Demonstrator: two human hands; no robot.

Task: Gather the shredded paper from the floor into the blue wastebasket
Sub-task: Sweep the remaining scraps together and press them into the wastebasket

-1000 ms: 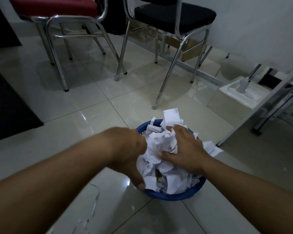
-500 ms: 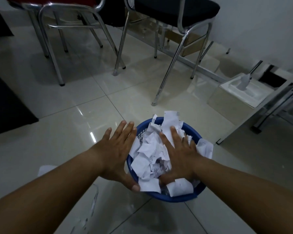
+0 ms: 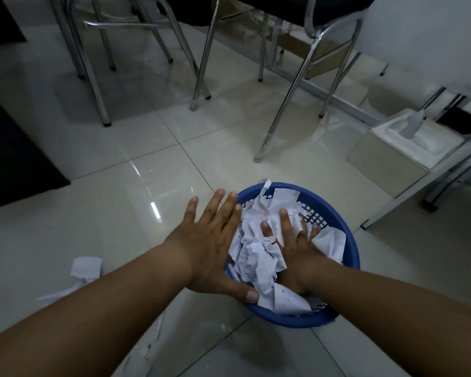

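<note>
Head view.

- Wastebasket (image 3: 351, 257): blue, round, lattice wall. It stands upright on the tiled floor (image 3: 120, 213), across a tile seam.
- Paper (image 3: 259, 257): crumpled white sheets and strips, some printed. They fill the wastebasket to about rim height. One strip sticks up past the far rim, and one sheet lies over the near rim.
- Left hand (image 3: 212, 248): released. It lies palm down with fingers straight and spread over the wastebasket's left rim. The thumb runs along the near-left rim, its tip against the paper there. It grasps nothing.
- Right hand (image 3: 297, 246): released. It lies palm down inside the wastebasket. Its fingers (image 3: 284, 221) are straight and spread, pressed flat on the paper. Sheets rise on both sides of it and hide part of the palm. It grasps nothing.
- Scraps (image 3: 86, 268): one folded white piece and a flatter one lie on the floor, left of the left forearm and apart from the wastebasket. Smaller bits (image 3: 158, 327) lie just beside that forearm, lower in view.
- Chairs: two with chrome legs, one at far left (image 3: 93, 77) and one at far middle (image 3: 291, 91). Both stand beyond the wastebasket.
- Box (image 3: 392, 159): pale, with a white moulded insert. It sits on the floor at far right, under a slanted metal frame (image 3: 433, 183).
- Mat (image 3: 11, 159): dark, along the floor's left edge.
</note>
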